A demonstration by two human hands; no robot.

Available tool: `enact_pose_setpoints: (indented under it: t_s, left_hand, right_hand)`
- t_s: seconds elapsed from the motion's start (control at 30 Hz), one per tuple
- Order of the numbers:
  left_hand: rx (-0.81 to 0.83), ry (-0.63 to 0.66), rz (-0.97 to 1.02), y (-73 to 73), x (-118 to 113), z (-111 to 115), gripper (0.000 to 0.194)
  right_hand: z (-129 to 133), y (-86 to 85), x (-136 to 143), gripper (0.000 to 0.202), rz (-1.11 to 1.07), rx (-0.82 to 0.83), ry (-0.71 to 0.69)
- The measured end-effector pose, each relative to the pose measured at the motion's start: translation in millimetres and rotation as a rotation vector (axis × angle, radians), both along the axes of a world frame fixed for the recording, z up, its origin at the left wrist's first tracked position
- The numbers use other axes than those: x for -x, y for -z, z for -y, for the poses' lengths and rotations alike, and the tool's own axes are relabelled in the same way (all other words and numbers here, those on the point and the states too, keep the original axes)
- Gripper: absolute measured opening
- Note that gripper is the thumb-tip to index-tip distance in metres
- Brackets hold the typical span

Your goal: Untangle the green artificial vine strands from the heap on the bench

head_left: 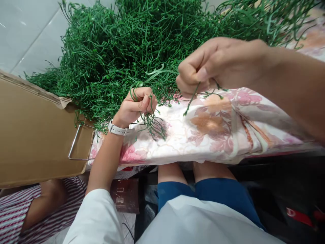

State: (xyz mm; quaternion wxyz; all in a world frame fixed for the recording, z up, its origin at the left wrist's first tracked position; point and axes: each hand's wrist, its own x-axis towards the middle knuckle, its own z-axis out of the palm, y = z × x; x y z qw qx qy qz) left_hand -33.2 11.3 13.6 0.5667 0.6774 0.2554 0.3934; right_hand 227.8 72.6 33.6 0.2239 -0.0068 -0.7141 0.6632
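Observation:
My left hand [139,105] is closed round several thin green plastic stems [153,123], whose ends hang below the fist over the tablecloth. A loop of stem also lies across its fingers. Higher up on the right, my right hand [203,69] is closed in a pinch on a green plastic sprig [191,98]; its thin tips poke out under the fingers. A paler green strand [162,71] stretches between the two hands; I cannot tell which hand holds it. Behind both hands rises a big heap of green artificial stems [132,44].
A floral tablecloth [177,142] covers the table. On the left stands a cardboard box [38,135], with a bent metal wire frame [74,142] at its edge. Another person's knee [45,200] shows below the box. White wall tiles [27,30] are behind.

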Motion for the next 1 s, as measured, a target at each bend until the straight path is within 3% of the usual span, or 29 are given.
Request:
enact_pose_setpoints:
  t_s: [0.17, 0.27, 0.4, 0.5, 0.57, 0.67, 0.73, 0.87, 1.0]
  left_hand:
    - [0.068, -0.133, -0.061, -0.9, -13, 5, 0.063]
    - [0.094, -0.168, -0.104, -0.5, -18, 6, 0.064]
    - [0.126, -0.211, -0.110, -2.6, -20, 6, 0.066]
    - [0.122, -0.248, -0.122, -3.1, -23, 5, 0.065]
    - [0.101, -0.273, -0.138, -2.6, -25, 5, 0.063]
    - [0.074, -0.288, -0.182, -2.1, -27, 6, 0.059]
    - [0.092, -0.279, -0.202, -2.4, -26, 6, 0.056]
    - [0.129, -0.189, -0.211, -0.4, -23, 7, 0.054]
    - [0.174, -0.009, -0.153, 9.5, -19, 8, 0.061]
  right_hand:
    - [-13, -3.9, -4, 0.029, -0.128, 0.006, 0.335]
    - [-17, -0.8, 0, 0.029, -0.071, -0.058, 0.586]
    - [-17, 3.7, 2, 0.027, 0.150, -0.476, 1.008]
    - [-14, 5.4, 2, 0.017, 0.312, -0.767, 1.124]
    - [-9, 7.6, 5, 0.017, 0.289, -0.841, 1.001]
    - [-2, 16.0, 15, 0.026, 0.150, -0.837, 0.635]
    - [1, 24.0, 22, 0.028, 0.120, -0.825, 0.468]
    - [4, 33.5, 28, 0.033, 0.095, -0.771, 0.346]
    - [7, 26.8, 24, 0.045, 0.037, -0.548, 0.124]
